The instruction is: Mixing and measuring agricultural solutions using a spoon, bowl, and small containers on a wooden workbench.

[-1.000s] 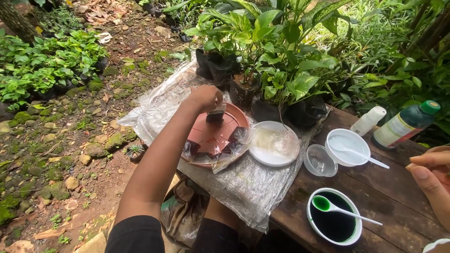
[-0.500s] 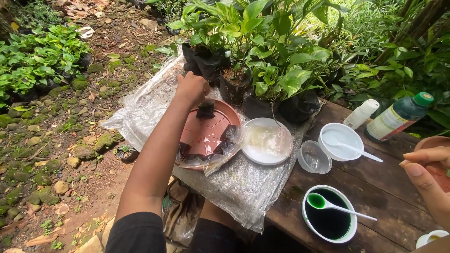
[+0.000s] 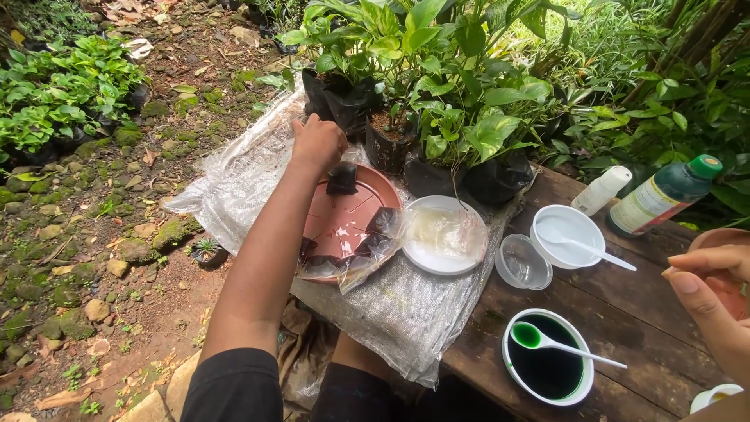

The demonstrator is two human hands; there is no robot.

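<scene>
My left hand reaches out over the far rim of a terracotta-coloured plastic saucer. Its fingertips pinch a small dark square piece that hangs just above the saucer. More dark pieces and a crumpled clear plastic film lie on the saucer's near side. My right hand is at the right edge, with fingers and thumb curled around a brown pot that is mostly out of view.
A clear plastic sheet covers the left end of a wooden table. On it or beside it stand a white plate, clear cup, white bowl with spoon, bowl of green liquid, two bottles and bagged plants.
My left hand has stayed at the saucer's far rim with the dark piece. My right hand has come further into view at the right edge.
</scene>
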